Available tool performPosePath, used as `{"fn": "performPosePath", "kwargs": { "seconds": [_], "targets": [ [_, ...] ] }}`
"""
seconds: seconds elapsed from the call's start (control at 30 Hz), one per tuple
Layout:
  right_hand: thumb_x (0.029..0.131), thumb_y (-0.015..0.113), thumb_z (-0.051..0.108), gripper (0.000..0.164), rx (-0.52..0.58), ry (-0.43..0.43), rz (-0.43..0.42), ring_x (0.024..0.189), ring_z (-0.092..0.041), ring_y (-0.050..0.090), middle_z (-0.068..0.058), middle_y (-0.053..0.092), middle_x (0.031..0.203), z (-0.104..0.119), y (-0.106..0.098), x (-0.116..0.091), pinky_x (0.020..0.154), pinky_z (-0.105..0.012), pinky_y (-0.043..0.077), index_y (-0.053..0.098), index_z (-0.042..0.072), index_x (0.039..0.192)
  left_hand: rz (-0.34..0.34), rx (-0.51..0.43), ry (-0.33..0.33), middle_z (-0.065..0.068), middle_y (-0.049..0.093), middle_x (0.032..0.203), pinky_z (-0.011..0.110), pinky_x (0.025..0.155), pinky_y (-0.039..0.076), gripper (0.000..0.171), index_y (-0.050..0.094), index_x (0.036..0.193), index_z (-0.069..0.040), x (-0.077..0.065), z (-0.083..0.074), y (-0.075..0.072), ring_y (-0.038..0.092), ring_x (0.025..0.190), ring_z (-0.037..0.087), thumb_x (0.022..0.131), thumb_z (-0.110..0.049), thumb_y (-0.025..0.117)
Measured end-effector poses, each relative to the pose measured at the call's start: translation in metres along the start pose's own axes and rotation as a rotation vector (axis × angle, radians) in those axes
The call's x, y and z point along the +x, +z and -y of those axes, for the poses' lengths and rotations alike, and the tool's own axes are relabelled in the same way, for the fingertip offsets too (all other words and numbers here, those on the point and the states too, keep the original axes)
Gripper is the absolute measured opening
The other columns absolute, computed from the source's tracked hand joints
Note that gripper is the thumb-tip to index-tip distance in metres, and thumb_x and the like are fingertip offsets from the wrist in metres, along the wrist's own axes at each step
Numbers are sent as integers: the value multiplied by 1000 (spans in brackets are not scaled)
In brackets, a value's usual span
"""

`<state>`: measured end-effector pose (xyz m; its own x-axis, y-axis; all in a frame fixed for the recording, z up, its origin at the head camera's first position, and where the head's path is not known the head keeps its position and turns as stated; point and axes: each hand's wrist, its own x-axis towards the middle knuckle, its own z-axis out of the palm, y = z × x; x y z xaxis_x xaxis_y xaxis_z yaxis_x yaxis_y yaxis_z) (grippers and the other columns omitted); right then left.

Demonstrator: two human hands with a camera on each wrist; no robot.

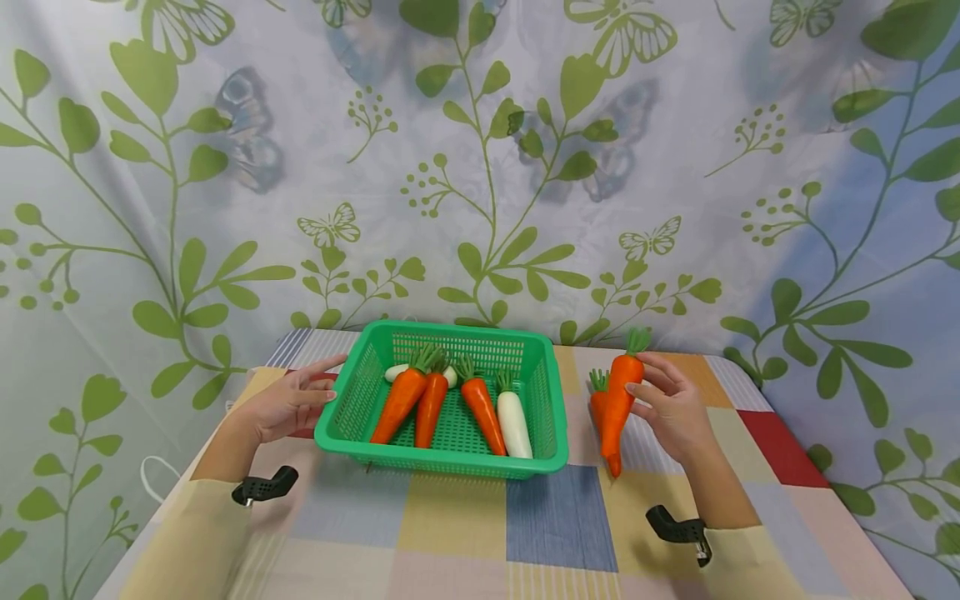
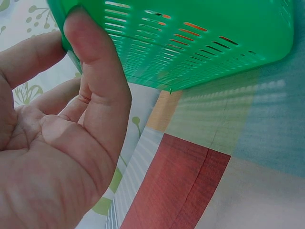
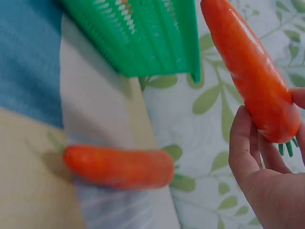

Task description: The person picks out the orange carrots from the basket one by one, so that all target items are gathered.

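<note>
Sleeves point(image 1: 187, 542) nearest, your loose left grip point(image 1: 288, 404) touched the basket point(image 1: 442, 457); your right grip point(image 1: 675, 412) pinched one carrot point(image 1: 619, 396) beside it. Work appeared partway: three carrots point(image 1: 483, 412) and radish point(image 1: 513, 425) inside, another carrot point(image 3: 119, 167) untouched on the desk point(image 1: 450, 517).

Basket point(image 1: 450, 460) on table point(image 1: 453, 525), carrots point(image 1: 405, 404) and radish point(image 1: 513, 425) inside; held carrot point(image 1: 621, 390), second carrot point(image 3: 119, 167) to right; curtain point(image 1: 420, 275) behind.

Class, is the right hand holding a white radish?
No, the right hand holds an orange carrot near its green-topped end.
</note>
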<state>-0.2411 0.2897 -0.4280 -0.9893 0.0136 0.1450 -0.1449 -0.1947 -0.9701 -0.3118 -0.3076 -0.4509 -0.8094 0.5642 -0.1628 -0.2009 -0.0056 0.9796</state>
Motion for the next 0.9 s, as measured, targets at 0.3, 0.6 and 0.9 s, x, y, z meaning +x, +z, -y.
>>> {"fn": "performPosePath", "kwargs": {
  "seconds": [0.3, 0.6, 0.9],
  "targets": [
    [102, 59, 3, 49, -53, 35, 23, 105, -9, 67, 6, 61, 125, -13, -27, 3, 86, -28, 62, 51, 12, 149, 30, -21, 14, 8, 60, 135, 42, 95, 60, 77, 6, 166, -14, 1, -1, 0, 71, 113, 22, 106, -4, 51],
    [102, 61, 6, 51, -150, 91, 33, 104, -7, 68, 8, 62, 124, -23, -51, 9, 85, -28, 62, 49, 9, 151, 5, -30, 0, 7, 61, 132, 42, 95, 60, 77, 9, 166, -15, 1, -2, 1, 70, 112, 22, 105, -4, 53],
    [100, 66, 16, 54, -407, 164, 56, 102, -4, 67, 13, 62, 120, -33, -72, 20, 86, -28, 61, 48, 3, 150, -11, -22, -5, 7, 62, 131, 41, 94, 61, 76, 9, 166, -16, -1, -3, 3, 71, 111, 23, 105, -4, 52]
  ]
}}
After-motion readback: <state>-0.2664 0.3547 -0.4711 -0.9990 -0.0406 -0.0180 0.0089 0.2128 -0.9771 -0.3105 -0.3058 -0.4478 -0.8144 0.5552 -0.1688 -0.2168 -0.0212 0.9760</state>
